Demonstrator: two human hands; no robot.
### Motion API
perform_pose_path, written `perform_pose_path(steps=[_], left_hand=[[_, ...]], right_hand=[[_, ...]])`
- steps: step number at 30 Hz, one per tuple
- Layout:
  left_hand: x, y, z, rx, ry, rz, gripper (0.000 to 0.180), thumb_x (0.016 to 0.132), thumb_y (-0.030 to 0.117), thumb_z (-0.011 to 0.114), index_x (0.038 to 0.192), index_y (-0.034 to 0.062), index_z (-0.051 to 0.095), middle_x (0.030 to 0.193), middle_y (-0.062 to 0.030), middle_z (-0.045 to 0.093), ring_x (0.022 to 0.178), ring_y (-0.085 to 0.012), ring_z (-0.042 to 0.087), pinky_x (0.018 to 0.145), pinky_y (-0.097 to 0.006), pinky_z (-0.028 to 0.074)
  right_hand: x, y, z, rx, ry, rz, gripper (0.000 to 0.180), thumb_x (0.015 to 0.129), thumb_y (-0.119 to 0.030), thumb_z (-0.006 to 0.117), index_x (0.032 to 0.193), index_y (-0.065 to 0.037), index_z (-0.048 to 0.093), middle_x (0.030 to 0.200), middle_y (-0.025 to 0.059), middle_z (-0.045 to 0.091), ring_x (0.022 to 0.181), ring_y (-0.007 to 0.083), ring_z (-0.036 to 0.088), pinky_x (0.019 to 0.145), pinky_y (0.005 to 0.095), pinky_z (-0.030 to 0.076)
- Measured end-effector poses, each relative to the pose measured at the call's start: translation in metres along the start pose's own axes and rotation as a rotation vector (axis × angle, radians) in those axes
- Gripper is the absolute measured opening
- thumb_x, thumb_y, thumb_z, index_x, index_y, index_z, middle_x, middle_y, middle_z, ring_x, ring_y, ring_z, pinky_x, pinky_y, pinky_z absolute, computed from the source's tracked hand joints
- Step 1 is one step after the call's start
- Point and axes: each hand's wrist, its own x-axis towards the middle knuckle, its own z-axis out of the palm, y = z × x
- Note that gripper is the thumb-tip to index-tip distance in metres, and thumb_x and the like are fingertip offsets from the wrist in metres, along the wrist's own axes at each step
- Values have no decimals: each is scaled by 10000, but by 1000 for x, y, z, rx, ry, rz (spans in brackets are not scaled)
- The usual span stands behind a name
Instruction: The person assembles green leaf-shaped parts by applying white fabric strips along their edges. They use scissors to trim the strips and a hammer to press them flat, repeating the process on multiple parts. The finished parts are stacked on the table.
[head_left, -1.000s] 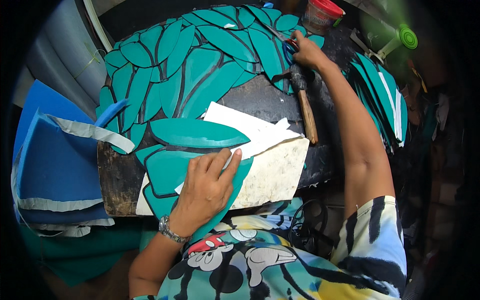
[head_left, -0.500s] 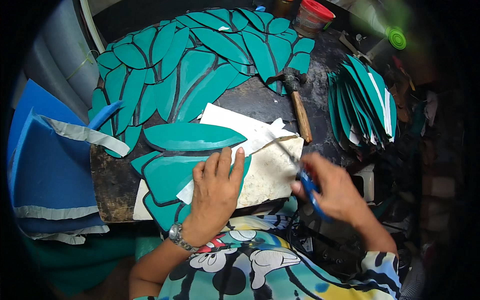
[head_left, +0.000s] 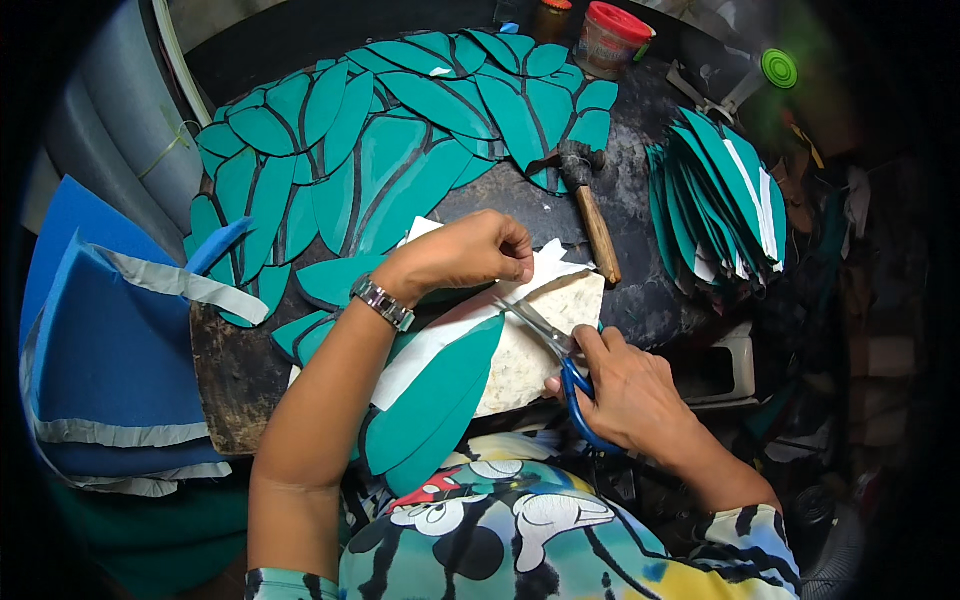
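Right hand (head_left: pixel 625 385) fingers closed through the blue handles of scissors (head_left: pixel 555 355), blades open and pointing up-left at the white sheet (head_left: pixel 450 330). Left hand (head_left: pixel 470 250) fingers pinched shut on that sheet's upper edge, just above the blades. A teal leaf-shaped piece (head_left: pixel 430 400) lies under the sheet on the tabletop (head_left: pixel 640 290), a hammer (head_left: pixel 590 215) just right of the left fingers.

We note matt teal leaf-shaped pieces (head_left: pixel 400 190), white paper sheet (head_left: pixel 450 335), metal-bladed blue plastic-handled scissors (head_left: pixel 560 365), wooden-handled hammer (head_left: pixel 590 215), rough dark worktop (head_left: pixel 640 290).
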Motion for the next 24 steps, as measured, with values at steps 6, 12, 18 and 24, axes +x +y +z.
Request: perform_pose_path(steps=[6, 12, 18, 24], left_hand=[[-6, -12, 1, -161, 26, -2, 224, 951, 190, 670, 997, -28, 657, 865, -71, 678, 802, -148, 592, 736, -325, 499], [-6, -12, 4, -188, 10, 17, 208, 992, 207, 658, 1002, 1, 633, 849, -8, 626, 786, -93, 539, 707, -278, 453], [-6, -13, 6, -104, 54, 15, 192, 1005, 203, 642, 993, 13, 618, 837, 0, 605, 788, -93, 546, 712, -284, 465], [-7, -11, 5, -479, 174, -48, 112, 1009, 138, 617, 1044, 34, 594, 924, 8, 593, 804, -74, 552, 824, -256, 527]], right_hand=[[7, -5, 5, -42, 46, -39, 486, 975, -492, 596, 1167, -48, 550, 974, 243, 620, 852, 440, 699, 695, 533, 556], [7, -7, 8, -26, 11, -17, 480, 974, -482, 613, 1139, -39, 532, 936, 260, 622, 799, 463, 700, 667, 546, 555], [6, 1, 6, 59, -1, -62, 453, 985, -449, 626, 1126, -26, 546, 871, 262, 662, 756, 473, 695, 684, 539, 560], [20, 39, -65, 362, -10, -141, 429, 895, -417, 780, 1050, -33, 668, 739, 121, 667, 671, 206, 669, 654, 347, 523]])
